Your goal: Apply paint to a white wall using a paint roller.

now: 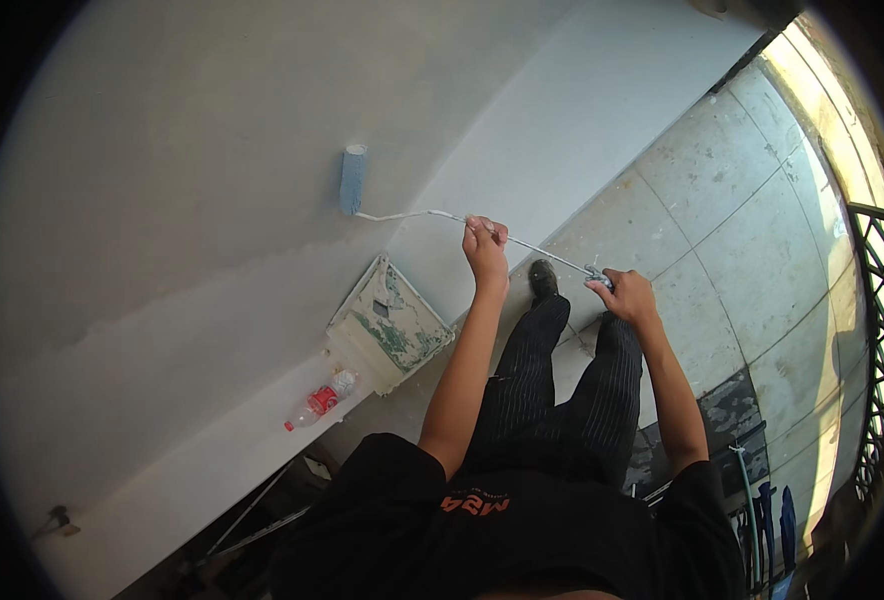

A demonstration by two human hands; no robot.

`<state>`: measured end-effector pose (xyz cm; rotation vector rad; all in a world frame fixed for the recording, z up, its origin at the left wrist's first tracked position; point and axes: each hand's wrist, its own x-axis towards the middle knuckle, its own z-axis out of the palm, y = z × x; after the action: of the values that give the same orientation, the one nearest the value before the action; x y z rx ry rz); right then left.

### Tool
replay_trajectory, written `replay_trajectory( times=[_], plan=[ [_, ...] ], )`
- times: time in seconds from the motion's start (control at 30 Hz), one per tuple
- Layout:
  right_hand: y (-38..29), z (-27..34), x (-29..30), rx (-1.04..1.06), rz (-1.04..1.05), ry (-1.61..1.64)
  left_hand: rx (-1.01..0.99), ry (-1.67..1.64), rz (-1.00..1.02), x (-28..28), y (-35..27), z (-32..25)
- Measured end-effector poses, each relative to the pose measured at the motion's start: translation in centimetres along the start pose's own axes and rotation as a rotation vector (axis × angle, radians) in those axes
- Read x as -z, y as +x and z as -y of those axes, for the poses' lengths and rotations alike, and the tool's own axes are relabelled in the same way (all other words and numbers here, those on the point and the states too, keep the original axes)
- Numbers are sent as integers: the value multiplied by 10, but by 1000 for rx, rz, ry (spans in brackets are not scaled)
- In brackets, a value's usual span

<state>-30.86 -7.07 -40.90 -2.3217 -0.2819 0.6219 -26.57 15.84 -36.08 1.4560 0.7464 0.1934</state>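
Note:
A paint roller with a blue sleeve [352, 181] is against or close to the grey-white wall [209, 150]; contact cannot be told. Its bent metal rod [547, 251] runs down to the right. My left hand [487, 244] pinches this rod partway along, with the fingers closed round it. At the far end, my right hand [625, 294] grips the roller's handle, mostly hidden by the fingers. Below the roller, a paint-stained tray [393, 322] with white and green smears rests at the ledge.
On the white ledge [186, 469] a plastic bottle with a red label [324, 400] lies on its side. Tiled floor [682, 202] extends to the right. A dark lattice railing [873, 300] stands at the right edge; rods and blue items [787, 525] are at lower right.

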Motion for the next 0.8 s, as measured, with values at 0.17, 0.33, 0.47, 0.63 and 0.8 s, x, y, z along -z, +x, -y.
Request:
replay_trajectory(
  times=[0.17, 0.33, 0.47, 0.63, 0.8],
  plan=[
    [-18, -1, -17, -106, 82, 73, 78, -60, -11, 7, 1, 32],
    [-35, 1, -34, -204, 111, 170, 189, -41, -63, 6, 7, 58],
    [-32, 5, -24, -214, 167, 252, 62, 18, -20, 1, -2, 26],
    [-37, 16, -23, -204, 155, 252, 38, 77, -14, 5, -10, 11],
    [-53, 14, -40, -270, 201, 298, 118, -1, -16, 16, -5, 57]
  ],
)
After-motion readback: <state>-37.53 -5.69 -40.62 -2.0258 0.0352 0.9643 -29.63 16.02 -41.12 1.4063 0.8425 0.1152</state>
